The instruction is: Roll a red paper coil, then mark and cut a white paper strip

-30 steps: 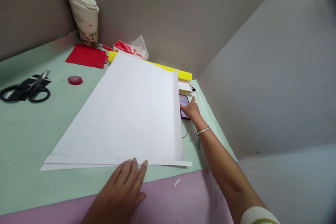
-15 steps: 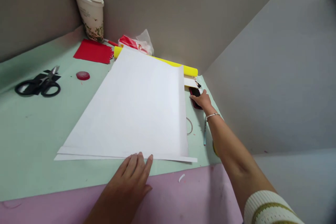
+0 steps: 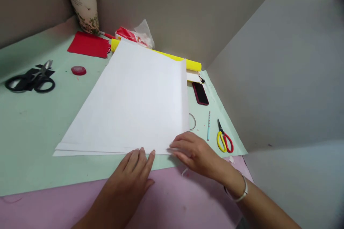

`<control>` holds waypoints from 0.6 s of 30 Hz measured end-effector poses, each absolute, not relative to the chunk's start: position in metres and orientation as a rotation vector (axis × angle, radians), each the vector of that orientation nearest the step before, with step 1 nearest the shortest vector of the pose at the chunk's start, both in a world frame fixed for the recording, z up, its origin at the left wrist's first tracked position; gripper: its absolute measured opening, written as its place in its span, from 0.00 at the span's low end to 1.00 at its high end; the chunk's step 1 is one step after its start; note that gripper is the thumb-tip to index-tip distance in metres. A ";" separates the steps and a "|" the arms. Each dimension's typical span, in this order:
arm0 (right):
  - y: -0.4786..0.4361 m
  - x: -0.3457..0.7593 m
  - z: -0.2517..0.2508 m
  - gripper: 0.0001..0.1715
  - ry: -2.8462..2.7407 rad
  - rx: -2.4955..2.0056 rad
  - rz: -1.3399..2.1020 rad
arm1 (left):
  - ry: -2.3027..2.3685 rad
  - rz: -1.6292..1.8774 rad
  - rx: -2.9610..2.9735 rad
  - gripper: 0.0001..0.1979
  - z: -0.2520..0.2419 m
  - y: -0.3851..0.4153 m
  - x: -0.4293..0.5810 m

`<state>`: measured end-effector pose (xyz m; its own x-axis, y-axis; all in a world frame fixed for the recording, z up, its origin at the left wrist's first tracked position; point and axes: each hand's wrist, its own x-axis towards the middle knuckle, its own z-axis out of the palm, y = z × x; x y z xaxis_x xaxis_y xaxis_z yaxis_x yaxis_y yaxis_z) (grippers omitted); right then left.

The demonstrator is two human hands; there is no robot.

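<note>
left hand (image 3: pixel 132 179): fingers released, resting on white paper (image 3: pixel 134 96) near edge | right hand (image 3: pixel 198 154): fingers pinching near right corner | smartphone (image 3: pixel 200 94), red-yellow scissors (image 3: pixel 225 140) right of paper

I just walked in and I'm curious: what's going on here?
A person is handling a large white paper on a pale green table cover. The left hand rests its fingertips on the near edge; the right hand has its fingers at the near right corner. A phone and red-and-yellow scissors lie to the right.
</note>
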<state>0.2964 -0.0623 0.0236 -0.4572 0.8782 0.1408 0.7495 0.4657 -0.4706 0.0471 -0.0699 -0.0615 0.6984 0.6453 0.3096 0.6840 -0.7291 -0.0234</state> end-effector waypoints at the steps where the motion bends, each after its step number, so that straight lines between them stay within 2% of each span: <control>1: -0.065 0.293 0.018 0.10 -2.384 -1.363 0.504 | -1.079 -0.435 -2.758 0.24 -0.061 -0.070 0.047; 7: -0.057 0.300 -0.005 0.09 -2.430 -1.366 0.557 | -1.043 -0.469 -2.727 0.24 -0.060 -0.071 0.046; 18: -0.059 0.300 -0.012 0.11 -2.409 -1.330 0.590 | -1.069 -0.394 -2.764 0.29 -0.057 -0.073 0.046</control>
